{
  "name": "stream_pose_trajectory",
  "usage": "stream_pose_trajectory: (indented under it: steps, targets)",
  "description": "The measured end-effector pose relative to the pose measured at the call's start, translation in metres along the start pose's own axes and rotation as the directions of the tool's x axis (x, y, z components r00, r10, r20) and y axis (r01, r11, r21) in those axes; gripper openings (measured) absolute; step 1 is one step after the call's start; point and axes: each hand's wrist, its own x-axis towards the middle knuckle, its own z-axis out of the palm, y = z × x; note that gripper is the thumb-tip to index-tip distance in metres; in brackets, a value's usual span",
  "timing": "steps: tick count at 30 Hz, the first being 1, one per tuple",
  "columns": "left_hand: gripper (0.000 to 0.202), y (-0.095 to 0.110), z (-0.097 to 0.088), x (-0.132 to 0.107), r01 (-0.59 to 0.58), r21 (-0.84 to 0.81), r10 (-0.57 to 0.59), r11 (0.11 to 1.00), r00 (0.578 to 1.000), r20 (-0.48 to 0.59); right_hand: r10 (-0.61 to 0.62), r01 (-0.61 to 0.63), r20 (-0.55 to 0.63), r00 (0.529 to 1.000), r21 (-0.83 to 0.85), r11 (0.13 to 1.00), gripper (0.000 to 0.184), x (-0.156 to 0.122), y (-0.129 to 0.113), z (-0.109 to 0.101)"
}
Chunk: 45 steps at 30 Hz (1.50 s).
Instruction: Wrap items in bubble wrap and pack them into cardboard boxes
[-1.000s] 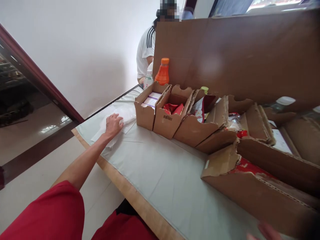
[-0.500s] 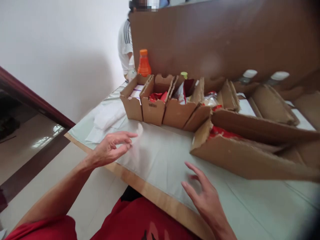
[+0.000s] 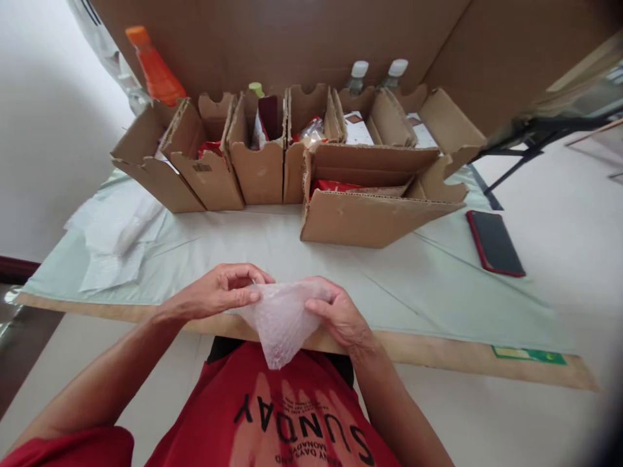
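Note:
A translucent sheet of bubble wrap point(image 3: 287, 324) hangs between my two hands, just over the table's front edge. My left hand point(image 3: 231, 288) pinches its left corner between thumb and fingers. On the other side my right hand point(image 3: 335, 311) grips it, with the thumb on the near face and the fingers partly hidden behind. The lower part of the sheet droops in front of my red shirt. More bubble wrap point(image 3: 119, 227) lies in a loose stack on the left of the table.
Cardboard bins point(image 3: 257, 168) holding packets and boxes stand in a row at the back. A sideways bin point(image 3: 360, 217) with a red packet sits before them. An orange bottle point(image 3: 158, 71) and white-capped bottles point(image 3: 357, 78) are behind. A dark phone point(image 3: 496, 243) lies at right.
My view has swung to the right. My right hand, open and apart before, has come to the bubble wrap and taken hold of it; the left hand still holds its side.

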Motion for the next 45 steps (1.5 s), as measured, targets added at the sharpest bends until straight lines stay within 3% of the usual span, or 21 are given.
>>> stream_pose_trajectory:
  steps: [3,7,10,13,16,18,20,22,24,26,28,32,35,37,40,42,45]
  targets:
    - [0.023,-0.014,-0.003,0.012,0.069,0.125,-0.075,0.990,0.996,0.044,-0.124,0.092,-0.180,0.976,-0.173,0.981,0.037,-0.010,-0.017,-0.014]
    - [0.023,-0.032,-0.011,0.035,0.076,0.130,-0.082,0.989,0.996,0.040,-0.289,0.112,-0.314,0.904,-0.479,0.871,0.036,-0.014,-0.027,-0.034]
    - [0.034,-0.040,-0.014,0.053,0.108,0.361,-0.073,0.926,0.991,-0.109,-0.387,0.020,-0.376,0.842,-0.695,0.718,0.050,-0.009,-0.019,-0.054]
    - [0.045,-0.049,-0.010,0.060,0.174,0.674,0.096,0.718,0.934,-0.343,-0.552,-0.097,-0.410,0.726,-0.856,0.508,0.068,-0.011,-0.010,-0.080]
    - [0.046,-0.055,0.006,0.054,0.116,0.812,0.361,0.572,0.853,-0.377,-0.690,-0.108,-0.359,0.629,-0.919,0.379,0.063,-0.020,-0.009,-0.094]
    - [0.044,-0.058,0.022,0.050,0.027,0.849,0.485,0.528,0.811,-0.327,-0.714,-0.055,-0.263,0.649,-0.952,0.301,0.050,-0.018,-0.009,-0.084]
    - [0.044,-0.061,0.040,0.051,-0.070,0.878,0.547,0.474,0.805,-0.231,-0.659,0.035,-0.102,0.745,-0.981,0.192,0.040,-0.002,-0.005,-0.058]
    - [0.047,-0.067,0.054,0.057,-0.126,0.900,0.536,0.416,0.834,-0.132,-0.529,0.135,0.073,0.845,-0.988,0.079,0.041,0.021,0.004,-0.025]
    - [0.052,-0.077,0.060,0.064,-0.115,0.922,0.473,0.370,0.877,-0.080,-0.403,0.201,0.191,0.895,-0.980,-0.018,0.046,0.042,0.016,-0.003]
    - [0.055,-0.088,0.058,0.069,-0.078,0.939,0.407,0.336,0.911,-0.070,-0.349,0.208,0.230,0.909,-0.973,-0.099,0.051,0.049,0.025,-0.001]
    - [0.056,-0.097,0.054,0.070,-0.063,0.947,0.372,0.315,0.926,-0.062,-0.373,0.136,0.187,0.909,-0.978,-0.160,0.055,0.037,0.030,-0.022]
    - [0.056,-0.103,0.051,0.067,-0.076,0.943,0.365,0.325,0.929,-0.051,-0.514,-0.128,-0.017,0.858,-0.975,-0.182,0.051,-0.011,0.026,-0.086]
    - [0.055,-0.100,0.044,0.064,-0.106,0.912,0.406,0.397,0.911,-0.071,-0.612,-0.187,-0.076,0.787,-0.975,-0.120,0.046,-0.030,0.013,-0.109]
    - [0.053,-0.098,0.032,0.062,-0.060,0.879,0.433,0.473,0.884,-0.173,-0.629,-0.116,-0.039,0.776,-0.990,-0.081,0.045,-0.023,0.004,-0.107]
    - [0.051,-0.097,0.007,0.058,0.090,0.831,0.413,0.549,0.835,-0.364,-0.555,0.009,0.020,0.832,-1.000,-0.023,0.042,0.007,-0.008,-0.091]
    - [0.047,-0.097,-0.005,0.056,0.165,0.810,0.354,0.562,0.838,-0.416,-0.502,0.020,0.000,0.865,-0.999,0.035,0.039,0.029,-0.012,-0.083]
    - [0.027,-0.095,-0.005,0.055,0.183,0.770,0.278,0.611,0.862,-0.425,-0.487,0.004,-0.048,0.872,-0.994,0.105,0.025,0.044,-0.014,-0.079]
